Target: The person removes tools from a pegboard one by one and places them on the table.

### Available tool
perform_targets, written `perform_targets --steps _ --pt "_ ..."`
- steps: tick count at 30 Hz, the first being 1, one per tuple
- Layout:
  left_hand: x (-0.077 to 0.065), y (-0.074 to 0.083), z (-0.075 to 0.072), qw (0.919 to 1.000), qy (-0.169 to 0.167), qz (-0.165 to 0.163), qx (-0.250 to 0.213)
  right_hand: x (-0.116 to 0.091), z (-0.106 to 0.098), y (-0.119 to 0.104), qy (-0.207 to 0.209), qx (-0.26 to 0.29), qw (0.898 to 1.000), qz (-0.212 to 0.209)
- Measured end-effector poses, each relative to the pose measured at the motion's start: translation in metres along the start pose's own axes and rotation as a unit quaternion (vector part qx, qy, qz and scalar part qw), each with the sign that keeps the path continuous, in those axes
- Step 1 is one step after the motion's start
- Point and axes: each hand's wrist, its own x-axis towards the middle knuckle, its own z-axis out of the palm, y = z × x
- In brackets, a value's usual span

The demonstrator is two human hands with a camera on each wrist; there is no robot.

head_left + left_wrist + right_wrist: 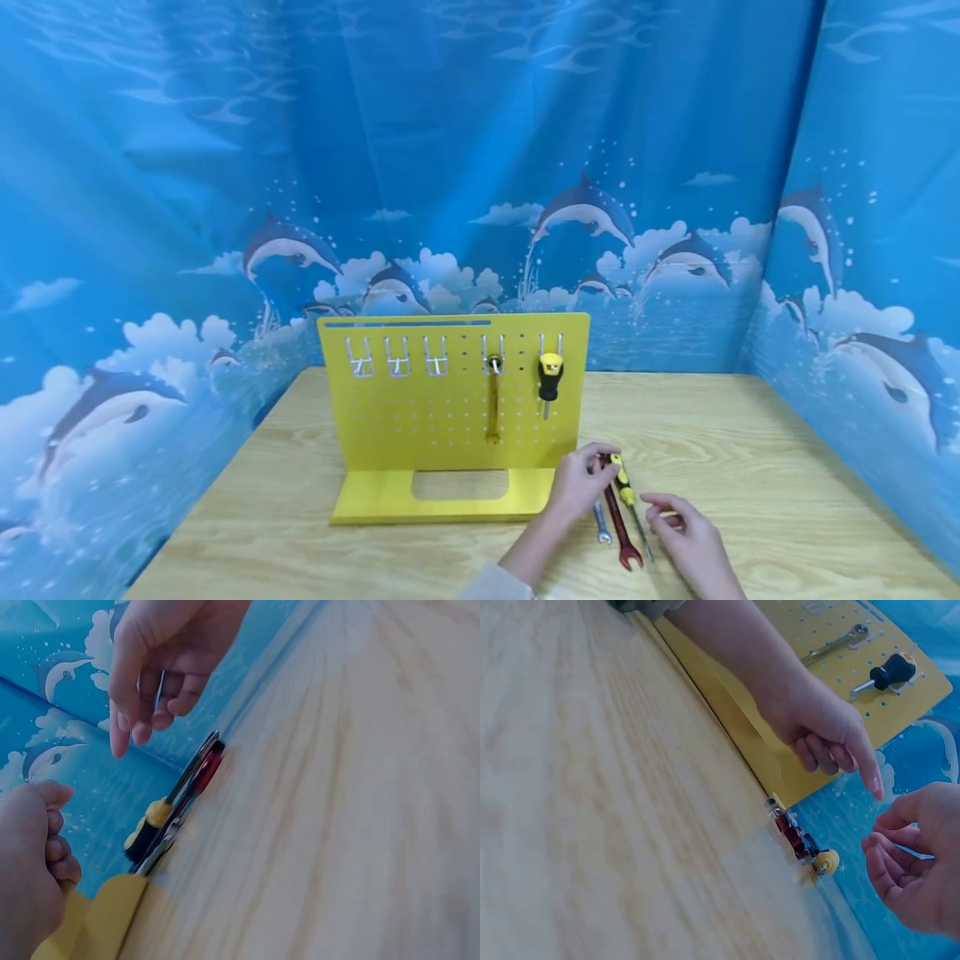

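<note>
Over the handle end of a yellow-and-black screwdriver (623, 485) hovers my left hand (579, 482), index finger stretched out and the other fingers loosely curled. It holds nothing; the right wrist view shows it above the tools. Beside the screwdriver on the table lie a red open-end wrench (619, 527) and a smaller silver wrench (602, 525), their upper ends partly hidden by that hand. My right hand (688, 537) is raised just right of the screwdriver's shaft. Its fingers are loosely bent with nothing between them, as in the left wrist view.
A yellow pegboard (420, 417) on a flat base stands left of the hands. From its hooks hang a gold-coloured wrench (492, 408) and a stubby screwdriver (551, 379). Three wire hooks (399, 365) on its left carry nothing. Dolphin-printed curtains (450, 167) enclose the wooden table (697, 425).
</note>
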Motion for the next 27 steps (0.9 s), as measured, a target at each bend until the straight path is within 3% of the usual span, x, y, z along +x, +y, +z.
perform_targets --steps 6,10,15,17,22,25,27 --pt "-0.003 0.009 -0.033 0.9989 -0.021 0.005 -0.041 0.003 0.005 -0.022 -0.029 0.056 0.998 0.016" --pt "-0.007 0.014 -0.058 0.9989 -0.007 0.030 -0.034 0.011 0.014 -0.043 -0.037 0.080 0.996 -0.018" --pt "-0.013 0.023 -0.090 0.9948 0.047 0.090 -0.005 0.025 0.031 -0.069 -0.077 0.110 0.991 -0.022" --pt "-0.017 0.033 -0.104 0.9910 0.075 0.111 -0.004 0.030 0.041 -0.077 -0.097 0.126 0.987 -0.022" --pt "-0.020 0.058 -0.134 0.9801 0.158 0.121 -0.003 0.041 0.071 -0.091 -0.145 0.131 0.979 -0.058" --pt "-0.013 0.044 -0.141 0.9743 0.197 0.110 0.004 0.046 0.087 -0.097 -0.162 0.129 0.976 -0.071" --pt "-0.009 0.031 -0.142 0.9733 0.206 0.102 0.003 0.050 0.097 -0.102 -0.165 0.138 0.974 -0.072"
